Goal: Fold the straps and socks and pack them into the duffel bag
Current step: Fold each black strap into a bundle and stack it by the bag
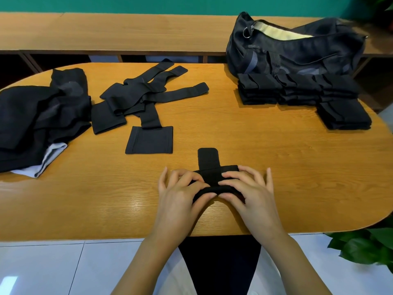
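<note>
A half-folded black strap [209, 165] is pinched on the wooden table [276, 158], near its front edge, by curled fingers of the left hand [180, 191] and right hand [249, 189]. If released early, the fold could spring open.

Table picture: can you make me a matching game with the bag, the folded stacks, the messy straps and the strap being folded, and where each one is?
1 duffel bag
2 folded stacks
3 messy straps
4 strap being folded

A pinched by left hand and right hand
B far right, zip open
C just in front of the bag
D spread out, middle left

Pairs: 1-B, 2-C, 3-D, 4-A
</note>
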Motion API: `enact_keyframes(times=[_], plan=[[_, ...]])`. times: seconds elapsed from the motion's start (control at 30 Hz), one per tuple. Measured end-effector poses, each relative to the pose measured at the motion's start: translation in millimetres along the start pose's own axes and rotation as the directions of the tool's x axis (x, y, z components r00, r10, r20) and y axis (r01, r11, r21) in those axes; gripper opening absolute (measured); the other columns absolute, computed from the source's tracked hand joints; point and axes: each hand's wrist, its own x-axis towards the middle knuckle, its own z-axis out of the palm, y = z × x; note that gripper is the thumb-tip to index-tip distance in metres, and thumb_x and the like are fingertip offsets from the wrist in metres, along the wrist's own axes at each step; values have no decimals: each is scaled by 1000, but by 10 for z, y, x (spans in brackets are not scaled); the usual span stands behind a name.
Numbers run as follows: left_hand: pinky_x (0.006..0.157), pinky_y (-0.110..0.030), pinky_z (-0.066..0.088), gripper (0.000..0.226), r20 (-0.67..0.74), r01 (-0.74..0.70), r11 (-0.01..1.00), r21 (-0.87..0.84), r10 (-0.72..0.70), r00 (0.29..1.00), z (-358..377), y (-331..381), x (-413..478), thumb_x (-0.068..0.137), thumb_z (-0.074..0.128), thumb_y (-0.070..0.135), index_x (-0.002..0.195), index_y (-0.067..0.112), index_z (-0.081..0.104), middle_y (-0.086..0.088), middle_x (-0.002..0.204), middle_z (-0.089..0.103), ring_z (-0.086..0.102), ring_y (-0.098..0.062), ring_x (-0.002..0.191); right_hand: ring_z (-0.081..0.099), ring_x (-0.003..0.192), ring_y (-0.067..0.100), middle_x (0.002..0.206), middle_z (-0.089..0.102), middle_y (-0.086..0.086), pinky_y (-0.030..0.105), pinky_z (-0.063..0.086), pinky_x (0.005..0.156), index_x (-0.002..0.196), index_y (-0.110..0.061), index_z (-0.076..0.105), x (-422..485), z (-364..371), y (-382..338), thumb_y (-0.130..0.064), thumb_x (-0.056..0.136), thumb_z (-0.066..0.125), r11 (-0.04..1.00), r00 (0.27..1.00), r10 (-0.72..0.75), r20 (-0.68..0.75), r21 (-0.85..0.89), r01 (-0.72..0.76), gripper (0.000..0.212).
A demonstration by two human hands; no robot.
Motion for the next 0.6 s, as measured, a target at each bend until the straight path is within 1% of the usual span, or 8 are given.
enact_keyframes(times=[0.1,0.17,0.23,0.33,0.4,0.47,0.53,0.6], plan=[[110,-60,24,40,2,-2,1000,12,2,1000,-12,-3,-8,85,49,57,100,29,73,16,104,60,47,-11,110,38,131,5,118,61,-26,60,3,117,100,-38,71,7,-1,-9,-54,88,42,1000,1000,0,-16,-1,0,35],[109,-61,25,44,14,-6,999,38,6,1000,-11,-16,-9,83,50,58,107,29,72,15,108,61,47,-13,111,39,129,5,116,61,-27,60,5,116,98,-37,71,6,1,-5,-54,88,41,1000,1000,-1,-19,-3,0,36],[109,-61,25,45,24,-6,999,48,5,1000,-7,-28,-8,83,51,57,110,29,71,15,109,61,47,-13,112,40,128,5,115,61,-27,61,6,116,98,-36,72,4,3,-3,-55,88,40,1000,1000,6,-15,7,-6,38],[109,-61,24,37,23,2,1000,30,-2,1000,1,-27,0,85,55,54,105,29,73,16,108,61,47,-13,112,41,127,6,114,62,-27,61,6,116,99,-36,71,7,-3,-7,-56,88,40,999,1000,22,-10,33,-22,39],[109,-60,24,34,12,9,1000,20,-9,1000,3,-24,14,86,53,54,99,30,74,16,105,61,48,-12,111,40,128,5,114,62,-28,60,4,116,102,-38,70,14,-21,-12,-57,88,40,998,1000,30,-5,53,-30,38],[108,-60,25,37,2,13,1000,12,-13,1000,7,-24,26,86,50,54,94,28,75,17,102,62,50,-13,109,38,129,3,115,60,-30,58,1,117,106,-42,67,13,-49,-13,-60,87,43,999,1000,18,4,46,-19,36],[109,-58,25,40,0,18,1000,4,-18,1000,7,-24,26,86,49,55,91,25,75,17,100,62,51,-14,108,37,131,3,117,60,-31,58,-1,117,110,-44,65,11,-71,-17,-63,85,50,1000,1000,-5,10,18,4,36],[111,-56,23,43,-1,24,1000,-9,-24,1000,7,-22,14,87,48,57,90,24,75,17,99,61,52,-15,107,39,130,5,116,63,-28,60,0,116,112,-42,66,13,-82,-27,-61,82,53,1000,1000,-18,7,-6,18,37]])
